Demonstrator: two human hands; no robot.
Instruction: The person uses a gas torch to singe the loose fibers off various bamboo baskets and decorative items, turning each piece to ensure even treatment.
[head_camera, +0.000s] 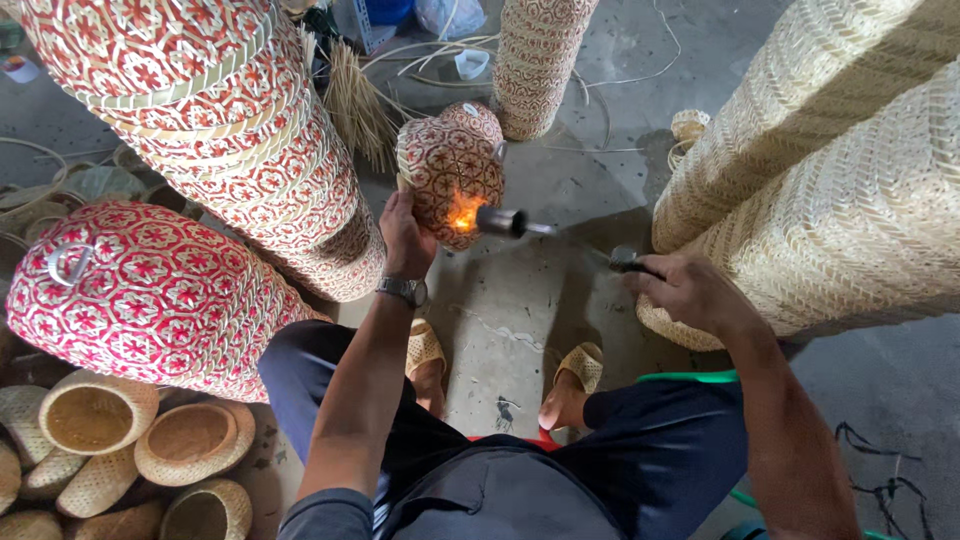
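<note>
Left hand (405, 238): fingers clamped on the red-and-natural woven basket (452, 170), held up above the concrete floor (500, 330).
Right hand (690, 290): fingers closed around the gas torch (560, 232).
Flame (465, 213): licking the basket's weave.
Technique: keep the flame moving; turn the basket steadily to avoid scorching.

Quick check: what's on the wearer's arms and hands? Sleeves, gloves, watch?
Both hands are bare, no gloves. The left hand has a silver metal wristwatch on the wrist. The left arm shows a dark grey short sleeve at the bottom edge. The right hand and forearm are bare, with no watch or sleeve visible.
</note>
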